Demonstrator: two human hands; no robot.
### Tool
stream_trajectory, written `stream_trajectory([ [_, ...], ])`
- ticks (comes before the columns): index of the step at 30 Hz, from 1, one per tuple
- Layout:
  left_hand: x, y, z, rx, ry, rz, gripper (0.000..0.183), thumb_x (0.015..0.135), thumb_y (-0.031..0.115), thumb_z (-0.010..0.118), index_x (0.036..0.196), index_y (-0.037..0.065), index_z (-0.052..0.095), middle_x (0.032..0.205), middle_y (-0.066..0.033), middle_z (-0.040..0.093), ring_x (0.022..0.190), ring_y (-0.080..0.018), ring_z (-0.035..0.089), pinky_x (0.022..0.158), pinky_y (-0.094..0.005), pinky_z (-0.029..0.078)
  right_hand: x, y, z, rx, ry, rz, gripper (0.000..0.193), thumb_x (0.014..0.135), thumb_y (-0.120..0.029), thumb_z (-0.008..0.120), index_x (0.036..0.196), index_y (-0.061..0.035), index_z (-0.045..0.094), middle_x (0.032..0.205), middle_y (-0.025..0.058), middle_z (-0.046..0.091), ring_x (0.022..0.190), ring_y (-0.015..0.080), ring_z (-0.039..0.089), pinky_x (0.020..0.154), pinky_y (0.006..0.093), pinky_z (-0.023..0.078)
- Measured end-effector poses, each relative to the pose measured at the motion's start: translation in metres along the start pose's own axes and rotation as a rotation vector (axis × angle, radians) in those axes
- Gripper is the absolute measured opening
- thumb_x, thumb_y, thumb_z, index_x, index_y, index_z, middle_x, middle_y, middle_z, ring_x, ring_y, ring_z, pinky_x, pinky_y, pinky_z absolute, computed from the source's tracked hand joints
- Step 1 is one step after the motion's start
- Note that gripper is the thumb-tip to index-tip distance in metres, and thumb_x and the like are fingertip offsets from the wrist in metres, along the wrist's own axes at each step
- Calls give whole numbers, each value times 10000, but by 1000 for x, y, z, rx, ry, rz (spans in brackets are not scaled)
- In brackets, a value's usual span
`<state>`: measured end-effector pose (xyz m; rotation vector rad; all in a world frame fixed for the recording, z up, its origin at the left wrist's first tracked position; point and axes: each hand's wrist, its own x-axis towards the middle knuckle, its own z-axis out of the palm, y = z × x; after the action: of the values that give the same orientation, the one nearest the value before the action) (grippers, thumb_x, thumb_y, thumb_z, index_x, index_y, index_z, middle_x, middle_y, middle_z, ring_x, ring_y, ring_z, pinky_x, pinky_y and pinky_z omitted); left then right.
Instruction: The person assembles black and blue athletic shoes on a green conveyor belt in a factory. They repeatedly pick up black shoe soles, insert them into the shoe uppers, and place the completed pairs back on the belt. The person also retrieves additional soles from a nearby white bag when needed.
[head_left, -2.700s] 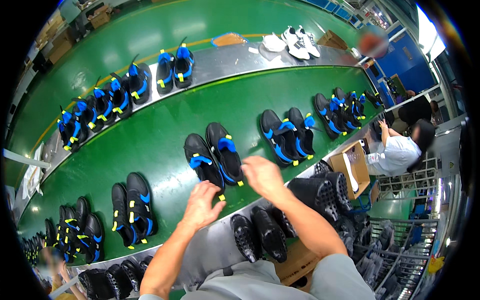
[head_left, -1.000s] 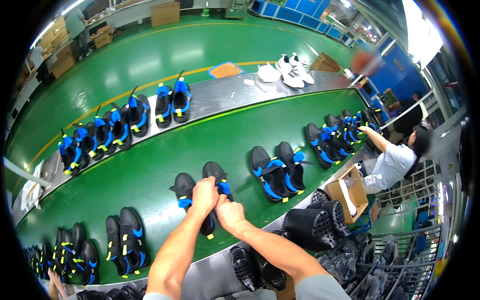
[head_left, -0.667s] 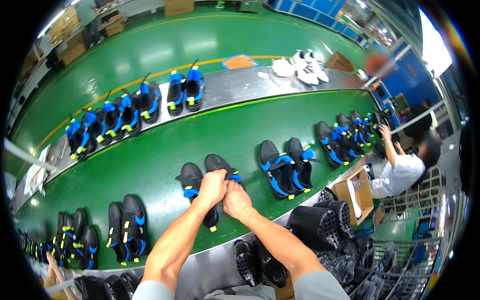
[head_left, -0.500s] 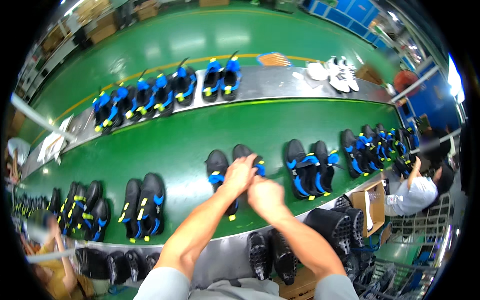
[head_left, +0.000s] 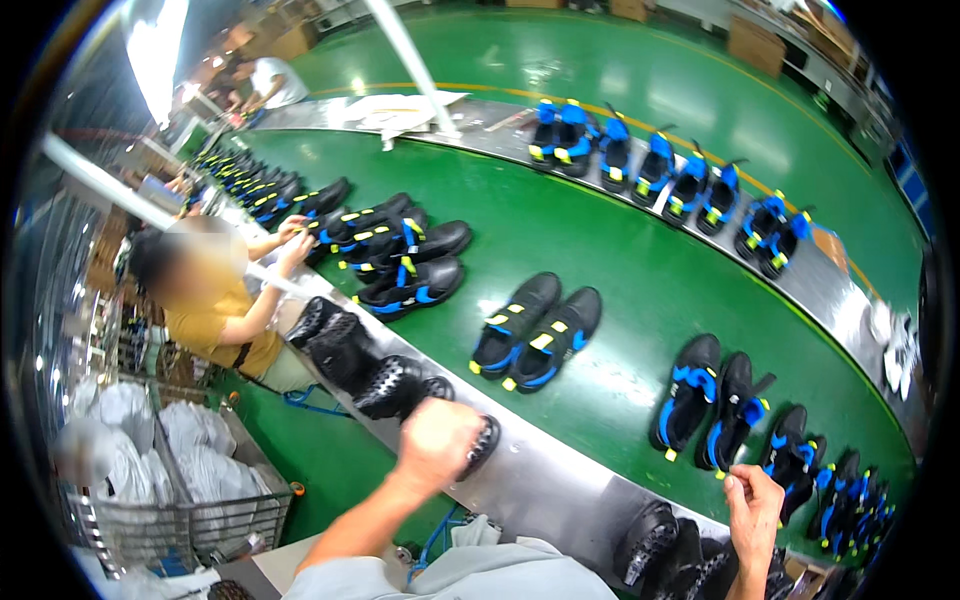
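Observation:
My left hand (head_left: pixel 438 440) is closed, knuckles up, against a black studded-soled shoe form (head_left: pixel 484 448) on the metal ledge; its fingertips are hidden. My right hand (head_left: pixel 755 500) is at the lower right, fingers curled and thumb close to the index finger. It is just below the yellow heel tab of a black-and-blue shoe (head_left: pixel 728 415); anything between the fingertips is too small to see. Left of that shoe stands its similar partner (head_left: pixel 686 395). Another black-and-blue pair (head_left: pixel 535 330) lies on the green tabletop (head_left: pixel 610 440), farther left.
Several black studded forms (head_left: pixel 655 540) stand on the metal ledge (head_left: pixel 560 480), others near my left hand. A co-worker in yellow (head_left: pixel 235 310) handles shoes at the left. A wire cart (head_left: pixel 190 500) holds white bags. More shoes (head_left: pixel 655 165) line the far shelf.
The view has swung left. My hands have left the shoe pair they were working on and moved apart, the left to the ledge, the right below the pair's heels.

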<state>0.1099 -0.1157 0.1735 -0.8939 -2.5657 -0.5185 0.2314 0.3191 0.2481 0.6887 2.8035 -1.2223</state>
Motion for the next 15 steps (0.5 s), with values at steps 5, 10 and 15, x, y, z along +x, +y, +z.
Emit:
stream_trajectory([
  [5,-62,-148,-87,329,173,-568,163,911,104,671,1036,-1,669,1006,-174,680,947,-362,631,842,-465,516,8,-47,35,-24,-99,-147,173,884,-88,718,970,59,690,759,93,658,652,136,606,622,287,490],
  [10,-129,-264,-104,360,65,-765,363,892,211,729,1183,8,657,1092,-191,648,1061,-393,602,949,-472,494,7,-84,59,18,-181,-221,159,895,-90,690,950,58,691,706,72,658,595,120,623,575,272,498],
  [15,-152,-303,-77,283,-120,-937,534,841,296,788,1265,12,633,1238,-199,627,1175,-394,570,1005,-480,483,2,-119,68,-113,-264,-213,179,986,-125,646,1064,16,723,769,53,680,706,111,607,675,270,505],
])
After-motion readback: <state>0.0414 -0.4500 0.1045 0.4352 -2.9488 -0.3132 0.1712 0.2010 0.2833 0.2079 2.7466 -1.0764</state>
